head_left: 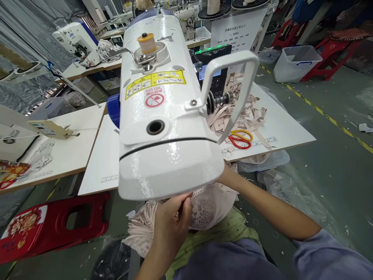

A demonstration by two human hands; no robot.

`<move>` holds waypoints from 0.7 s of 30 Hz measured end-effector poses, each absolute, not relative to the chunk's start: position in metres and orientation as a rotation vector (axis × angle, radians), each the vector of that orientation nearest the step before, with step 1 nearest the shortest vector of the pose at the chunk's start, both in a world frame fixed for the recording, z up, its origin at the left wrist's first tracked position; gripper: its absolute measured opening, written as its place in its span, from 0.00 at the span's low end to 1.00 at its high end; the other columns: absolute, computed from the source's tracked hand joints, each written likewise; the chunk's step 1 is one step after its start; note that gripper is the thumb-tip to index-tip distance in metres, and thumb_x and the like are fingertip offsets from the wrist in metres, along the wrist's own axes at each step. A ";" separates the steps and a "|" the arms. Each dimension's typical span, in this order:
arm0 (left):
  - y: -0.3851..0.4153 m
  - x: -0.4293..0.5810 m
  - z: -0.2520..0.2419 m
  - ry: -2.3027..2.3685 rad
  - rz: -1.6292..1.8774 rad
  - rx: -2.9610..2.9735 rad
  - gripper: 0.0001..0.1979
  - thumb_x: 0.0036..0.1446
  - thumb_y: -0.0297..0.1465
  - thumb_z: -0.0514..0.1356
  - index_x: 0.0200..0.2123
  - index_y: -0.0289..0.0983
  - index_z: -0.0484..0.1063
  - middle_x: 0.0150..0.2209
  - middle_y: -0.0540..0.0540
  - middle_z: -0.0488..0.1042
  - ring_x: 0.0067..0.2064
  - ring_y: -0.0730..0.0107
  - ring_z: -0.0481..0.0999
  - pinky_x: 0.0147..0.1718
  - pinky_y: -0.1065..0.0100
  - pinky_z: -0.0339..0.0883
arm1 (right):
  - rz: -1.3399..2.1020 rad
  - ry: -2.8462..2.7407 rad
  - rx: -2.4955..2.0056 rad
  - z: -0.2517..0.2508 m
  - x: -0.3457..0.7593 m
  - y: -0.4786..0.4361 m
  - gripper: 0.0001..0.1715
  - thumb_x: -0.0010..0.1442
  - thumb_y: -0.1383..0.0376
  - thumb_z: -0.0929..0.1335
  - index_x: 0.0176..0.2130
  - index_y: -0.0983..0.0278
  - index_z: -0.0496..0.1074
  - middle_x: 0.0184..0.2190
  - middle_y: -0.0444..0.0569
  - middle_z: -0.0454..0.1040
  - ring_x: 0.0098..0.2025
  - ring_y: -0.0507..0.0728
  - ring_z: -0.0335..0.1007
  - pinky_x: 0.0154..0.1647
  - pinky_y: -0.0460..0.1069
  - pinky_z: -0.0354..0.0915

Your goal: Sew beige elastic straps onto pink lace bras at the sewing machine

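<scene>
Below sewing machine [163, 116], left hand [171, 221] pinches lace [208, 208]; right hand hidden behind machine (grip cannot be told); scissors [240, 140] on tabletop [285, 128].

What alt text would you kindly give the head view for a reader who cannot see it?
The person's left hand pinches pale lace fabric under the head of a white sewing machine, where the right forearm reaches out of sight. Red and yellow scissors lie beside beige strips on the table.
</scene>
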State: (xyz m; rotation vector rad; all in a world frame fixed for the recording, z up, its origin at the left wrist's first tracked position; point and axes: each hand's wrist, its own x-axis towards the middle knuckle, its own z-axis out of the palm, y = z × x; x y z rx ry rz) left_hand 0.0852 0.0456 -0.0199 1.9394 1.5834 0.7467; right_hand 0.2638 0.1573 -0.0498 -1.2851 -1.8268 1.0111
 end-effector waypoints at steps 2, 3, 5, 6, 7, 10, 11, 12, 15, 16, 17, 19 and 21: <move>0.044 0.083 -0.023 1.585 0.732 1.929 0.13 0.65 0.31 0.54 0.46 0.40 0.78 0.42 0.47 0.83 0.41 0.65 0.83 0.37 0.73 0.74 | 1.022 -1.826 -1.296 -0.046 0.264 0.156 0.05 0.53 0.70 0.70 0.28 0.61 0.71 0.32 0.46 0.70 0.34 0.57 0.68 0.40 0.54 0.70; 0.043 0.081 -0.026 1.599 0.716 1.924 0.13 0.65 0.31 0.54 0.46 0.40 0.77 0.42 0.46 0.83 0.41 0.65 0.83 0.35 0.73 0.74 | 1.030 -1.818 -1.301 -0.045 0.265 0.155 0.05 0.53 0.70 0.70 0.28 0.61 0.71 0.33 0.47 0.70 0.35 0.57 0.68 0.41 0.54 0.70; 0.040 0.078 -0.030 1.664 0.694 1.919 0.13 0.66 0.33 0.53 0.47 0.39 0.75 0.40 0.44 0.82 0.38 0.64 0.82 0.33 0.71 0.73 | 1.043 -1.790 -1.305 -0.041 0.265 0.153 0.05 0.54 0.70 0.69 0.28 0.61 0.71 0.35 0.48 0.71 0.36 0.58 0.69 0.43 0.54 0.70; 0.040 0.078 -0.032 1.711 0.701 1.932 0.13 0.66 0.33 0.53 0.48 0.38 0.74 0.39 0.43 0.81 0.37 0.64 0.81 0.32 0.70 0.72 | 1.044 -1.777 -1.303 -0.040 0.265 0.152 0.05 0.54 0.70 0.69 0.27 0.62 0.71 0.35 0.49 0.71 0.36 0.58 0.69 0.43 0.54 0.70; 0.039 0.078 -0.033 1.756 0.732 1.973 0.12 0.66 0.34 0.54 0.47 0.37 0.73 0.38 0.43 0.80 0.36 0.63 0.80 0.32 0.69 0.72 | 1.041 -1.770 -1.299 -0.039 0.266 0.151 0.05 0.54 0.70 0.68 0.27 0.62 0.70 0.36 0.49 0.71 0.36 0.58 0.69 0.44 0.54 0.70; 0.039 0.091 -0.033 1.808 0.938 2.274 0.09 0.66 0.34 0.55 0.46 0.37 0.71 0.38 0.41 0.76 0.40 0.60 0.77 0.39 0.64 0.69 | 0.998 -1.779 -1.282 -0.039 0.268 0.150 0.05 0.55 0.70 0.68 0.27 0.61 0.70 0.35 0.49 0.71 0.36 0.57 0.68 0.43 0.53 0.70; 0.039 0.099 -0.032 1.796 1.001 2.380 0.10 0.66 0.33 0.55 0.46 0.37 0.70 0.40 0.39 0.75 0.42 0.59 0.75 0.42 0.62 0.68 | 0.983 -1.791 -1.271 -0.040 0.269 0.150 0.05 0.55 0.70 0.67 0.28 0.61 0.69 0.34 0.48 0.71 0.35 0.57 0.68 0.41 0.53 0.70; 0.038 0.108 -0.032 1.782 1.038 2.456 0.11 0.67 0.33 0.54 0.48 0.36 0.70 0.42 0.38 0.75 0.44 0.58 0.74 0.45 0.61 0.66 | 0.975 -1.803 -1.260 -0.041 0.270 0.150 0.05 0.55 0.70 0.67 0.28 0.61 0.69 0.34 0.48 0.71 0.35 0.57 0.67 0.40 0.52 0.70; 0.035 0.134 -0.035 1.803 0.959 2.515 0.17 0.68 0.34 0.51 0.55 0.31 0.67 0.49 0.33 0.72 0.51 0.53 0.70 0.52 0.56 0.60 | 0.966 -1.825 -1.247 -0.044 0.273 0.151 0.05 0.55 0.69 0.68 0.28 0.60 0.68 0.31 0.47 0.69 0.33 0.56 0.66 0.38 0.52 0.69; 0.033 0.139 -0.037 1.827 0.910 2.507 0.19 0.68 0.35 0.51 0.56 0.30 0.66 0.51 0.32 0.71 0.53 0.50 0.68 0.53 0.54 0.58 | 0.962 -1.826 -1.249 -0.045 0.273 0.152 0.04 0.55 0.68 0.68 0.29 0.60 0.68 0.31 0.47 0.69 0.33 0.57 0.66 0.38 0.52 0.69; 0.030 0.143 -0.041 1.842 0.867 2.506 0.20 0.68 0.35 0.52 0.57 0.30 0.66 0.52 0.32 0.70 0.54 0.49 0.67 0.54 0.53 0.57 | 0.957 -1.830 -1.249 -0.046 0.274 0.152 0.04 0.56 0.68 0.67 0.29 0.60 0.68 0.31 0.47 0.68 0.33 0.57 0.66 0.38 0.53 0.69; 0.026 0.145 -0.047 1.869 0.813 2.489 0.21 0.66 0.35 0.55 0.59 0.31 0.66 0.54 0.32 0.68 0.56 0.46 0.65 0.55 0.51 0.55 | 0.933 -1.844 -1.257 -0.047 0.273 0.152 0.05 0.56 0.68 0.67 0.29 0.60 0.68 0.31 0.48 0.68 0.34 0.58 0.67 0.38 0.53 0.69; 0.022 0.142 -0.051 1.871 0.780 2.472 0.21 0.65 0.33 0.57 0.60 0.33 0.65 0.56 0.32 0.66 0.57 0.45 0.64 0.56 0.50 0.55 | 0.903 -1.862 -1.275 -0.050 0.273 0.152 0.06 0.56 0.69 0.67 0.29 0.60 0.67 0.31 0.48 0.68 0.35 0.59 0.67 0.37 0.54 0.69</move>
